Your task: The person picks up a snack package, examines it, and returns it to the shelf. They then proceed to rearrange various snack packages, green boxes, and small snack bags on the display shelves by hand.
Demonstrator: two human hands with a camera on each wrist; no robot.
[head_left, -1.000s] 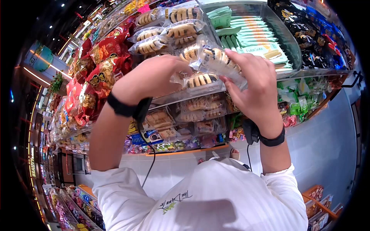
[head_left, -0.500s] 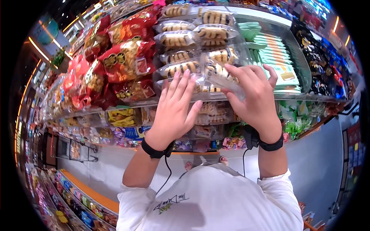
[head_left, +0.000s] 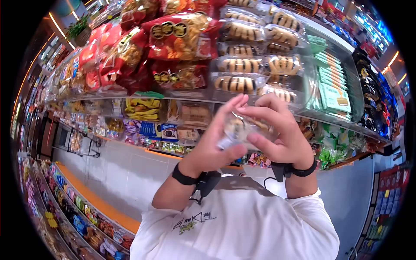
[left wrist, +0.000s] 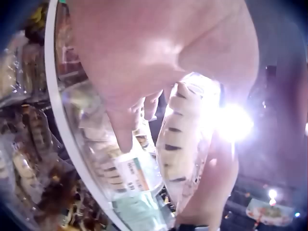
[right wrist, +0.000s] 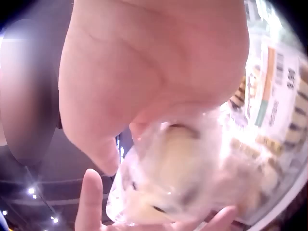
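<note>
A striped roll in a clear wrapper (head_left: 238,126) is between both hands above the front edge of the display in the head view. My right hand (head_left: 284,134) curves its fingers and thumb round the wrapper from the right. On the other side, my left hand (head_left: 212,141) has its fingers extended along the roll, thumb apart. The right wrist view shows the wrapped roll (right wrist: 175,168) against the left hand, whose thumb (right wrist: 90,197) points up beside it. In the left wrist view the striped roll (left wrist: 175,139) hangs lengthwise below the left palm.
More striped rolls (head_left: 239,65) lie in rows behind the hands. Red snack bags (head_left: 182,37) are piled to their left, green packets (head_left: 333,93) stand in a bin to the right. A lower shelf with yellow packs (head_left: 143,109) runs beneath the display edge.
The right hand has drawn the wrapped roll back from the display toward the body. The left hand, earlier spread over the rolls, has come round to its left side. The view has shifted left.
</note>
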